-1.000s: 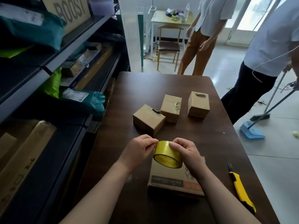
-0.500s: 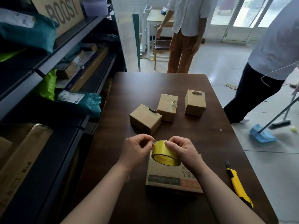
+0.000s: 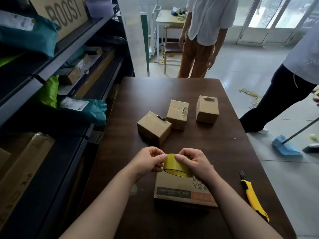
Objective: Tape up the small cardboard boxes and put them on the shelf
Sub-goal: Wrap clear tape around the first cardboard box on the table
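The small cardboard boxes wait in the middle of the table. The left hand pinches the edge of the tape roll, and the right hand curls its fingers round it. The roll has turned since a moment ago, so the tape end is probably nearly found. No box has moved.
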A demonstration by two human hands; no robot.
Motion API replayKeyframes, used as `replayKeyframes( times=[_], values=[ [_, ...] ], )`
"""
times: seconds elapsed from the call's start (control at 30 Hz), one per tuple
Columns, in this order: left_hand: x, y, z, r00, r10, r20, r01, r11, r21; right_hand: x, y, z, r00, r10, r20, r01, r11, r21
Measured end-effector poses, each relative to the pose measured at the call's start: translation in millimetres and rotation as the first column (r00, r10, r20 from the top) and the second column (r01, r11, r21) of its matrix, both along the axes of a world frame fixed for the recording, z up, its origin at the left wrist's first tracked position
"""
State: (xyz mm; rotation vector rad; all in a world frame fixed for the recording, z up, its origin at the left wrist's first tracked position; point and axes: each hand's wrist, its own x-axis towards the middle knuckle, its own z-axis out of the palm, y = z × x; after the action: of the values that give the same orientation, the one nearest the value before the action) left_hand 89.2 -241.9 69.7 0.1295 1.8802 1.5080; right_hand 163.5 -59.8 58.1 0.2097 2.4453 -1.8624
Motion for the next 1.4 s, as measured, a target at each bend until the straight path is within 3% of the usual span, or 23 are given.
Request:
replayKeyframes(
  times=[0.13,0.33,0.77,0.9,1.03,1.23,1.4],
  values=[
    [-3.6,1.7,-2.9,0.997,-0.04,0.063,0.04,0.999,0.011,1.7,4.3,-0.3,1.0,0.01,-0.014,-0.009,0.997,0.075],
    [0.7,10.5,-6.2,0.997,0.005,-0.076,-0.01,0.997,-0.074,2.4,10.3,-1.1,1.0,0.012,0.017,-0.015,0.976,0.217],
    [7.6,20.3,-1.2,0.985,0.15,-0.084,-0.152,0.988,-0.016,3.4,30.9,6.1,0.997,-0.076,0.018,0.069,0.968,0.24],
    [6.3,18.7,-3.6,0.979,0.201,-0.037,-0.201,0.98,-0.001,10.2,29.7,0.2,0.991,-0.13,0.029,0.127,0.986,0.105],
    [10.1,19.8,-1.7,0.965,0.261,-0.016,-0.26,0.965,0.033,13.3,37.8,-5.0,0.982,-0.181,0.046,0.159,0.939,0.306],
    [0.7,17.0,3.2,0.948,0.298,0.11,-0.302,0.953,0.022,19.0,46.2,-4.9,0.984,-0.174,0.044,0.162,0.967,0.197],
    [6.9,26.1,1.7,0.961,0.267,0.079,-0.266,0.964,-0.013,22.8,47.1,-7.4,0.982,-0.17,0.083,0.16,0.981,0.113]
  ],
)
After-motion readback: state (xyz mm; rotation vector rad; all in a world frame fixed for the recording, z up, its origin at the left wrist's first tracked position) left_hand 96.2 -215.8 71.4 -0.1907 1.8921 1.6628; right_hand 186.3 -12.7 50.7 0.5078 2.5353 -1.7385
